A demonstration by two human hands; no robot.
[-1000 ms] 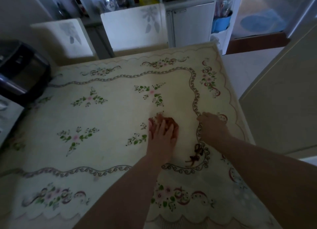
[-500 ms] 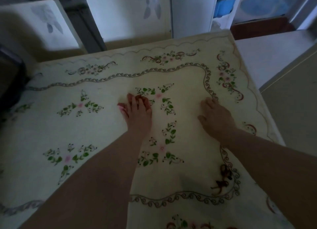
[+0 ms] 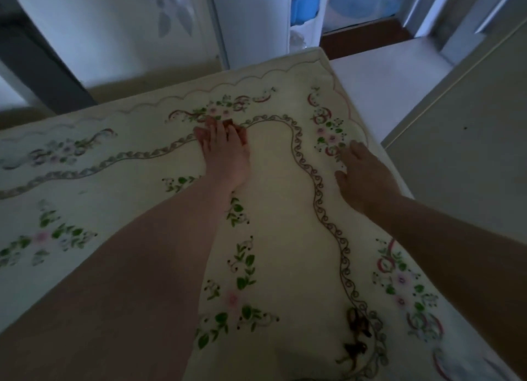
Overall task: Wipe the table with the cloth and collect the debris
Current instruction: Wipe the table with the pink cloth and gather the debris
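My left hand (image 3: 224,149) lies flat near the far edge of the table (image 3: 285,181), pressing down a small reddish-brown cloth (image 3: 232,124). Only a bit of the cloth shows past my fingertips; the hand hides the remainder. The table wears a cream covering printed with flowers and scrolls. My right hand (image 3: 363,174) rests palm down on the table near its right edge, fingers apart, with nothing in it. A small clump of dark brown debris (image 3: 356,333) lies on the covering at the near right, close to my right forearm.
A white chair back (image 3: 114,30) with a leaf print stands just beyond the table's far edge. A white cabinet (image 3: 256,18) and a blue container (image 3: 303,7) are behind it. Pale floor (image 3: 379,78) lies to the right of the table.
My left hand has slid the cloth away from me, from the table's middle toward its far edge. My right hand has shifted farther along the right side. The view has tilted forward.
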